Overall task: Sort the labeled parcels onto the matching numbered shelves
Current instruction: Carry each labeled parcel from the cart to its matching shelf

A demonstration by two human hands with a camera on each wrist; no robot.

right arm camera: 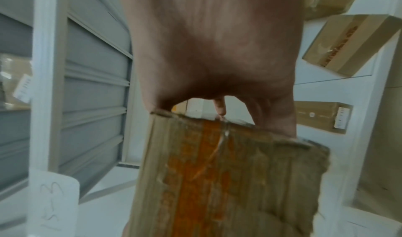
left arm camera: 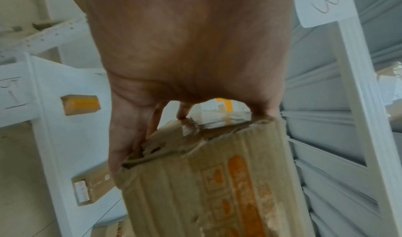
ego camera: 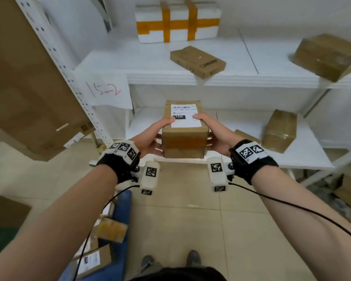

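Note:
A brown cardboard parcel point(ego camera: 184, 136) with a white shipping label marked 15H on top is held in the air in front of the lower white shelf point(ego camera: 304, 157). My left hand point(ego camera: 153, 136) grips its left side, thumb on the top edge. My right hand point(ego camera: 215, 132) grips the right side the same way. In the left wrist view the parcel point(left arm camera: 206, 180) shows orange print and a torn corner under my left hand point(left arm camera: 187, 51). In the right wrist view an orange tape stripe runs down the parcel point(right arm camera: 228, 180) below my right hand point(right arm camera: 217, 43). A paper sign point(ego camera: 103, 91) reading 15-2 in red hangs on the rack post.
The upper shelf point(ego camera: 114, 63) carries a white foam box point(ego camera: 177, 20) with orange tape, a flat brown box point(ego camera: 198, 61) and a box point(ego camera: 328, 56) at the right. Two more boxes point(ego camera: 280, 130) lie on the lower shelf. Parcels point(ego camera: 111, 229) sit in a blue bin at my feet.

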